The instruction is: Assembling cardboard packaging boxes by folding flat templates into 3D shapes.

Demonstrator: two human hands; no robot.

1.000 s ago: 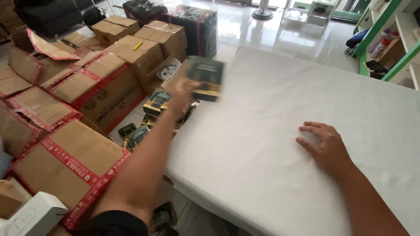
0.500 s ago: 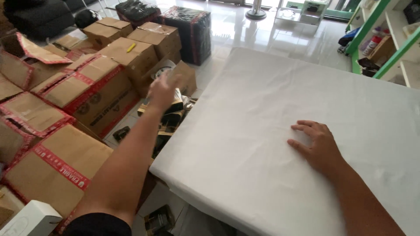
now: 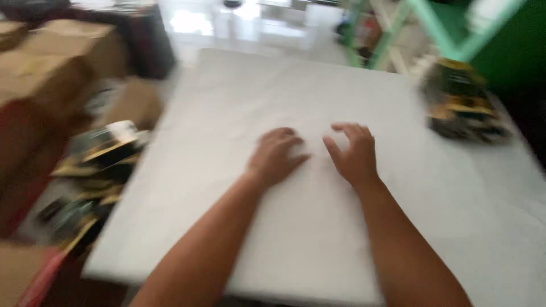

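— Hands first: how many, and what are they doing?

— Two, both the person's own. The left hand (image 3: 277,156) and the right hand (image 3: 354,152) lie side by side near the middle of the frame, palms down on the white tabletop (image 3: 239,102). Neither grip holds anything; the fingers are loose and spread a little, pressed onto the covering.

— Any goods on the surface?

— One dark stack of yellow-and-black packages (image 3: 462,102) at the upper right of the frame, resting on the tabletop, well apart from the right hand. How many packages are in it I cannot tell (the whole picture is smeared by motion).

— And off the surface?

— A second heap of similar dark packages (image 3: 94,170) at the left of the frame, below the tabletop's edge. Behind it, at the upper left, at least three brown cardboard boxes (image 3: 45,74) and one black case (image 3: 151,40).

— The room?

— A pale, glossy floor (image 3: 227,28) along the top of the frame, and green shelf posts (image 3: 438,25) at the upper right, against a green wall.
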